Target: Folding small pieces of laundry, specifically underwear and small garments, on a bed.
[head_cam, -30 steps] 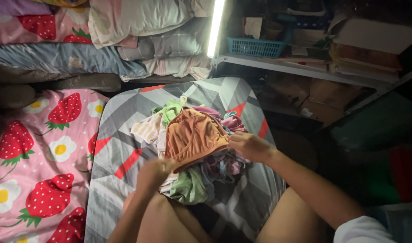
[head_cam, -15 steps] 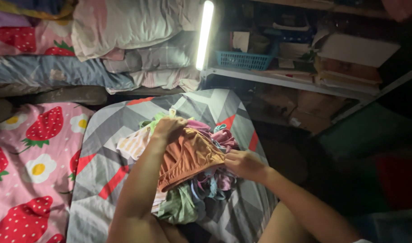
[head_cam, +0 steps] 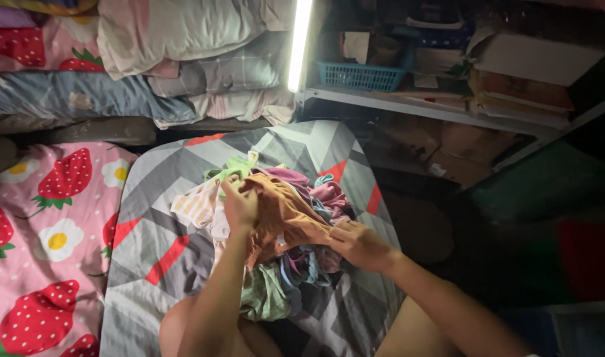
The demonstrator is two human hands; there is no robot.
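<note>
Dim bedroom, grey patterned cushion (head_cam: 183, 198) under a heap of clothes (head_cam: 296, 277). Left hand (head_cam: 239, 205) drawn back from far edge, folding orange underwear (head_cam: 282, 211) atop the heap; right hand (head_cam: 358, 244) pinching its near corner.

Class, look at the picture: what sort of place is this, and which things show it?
Probably a small bedroom or sleeping corner at home: stacked pillows, a strawberry-print sheet and a pile of small garments sorted on a grey patterned cushion.
</note>
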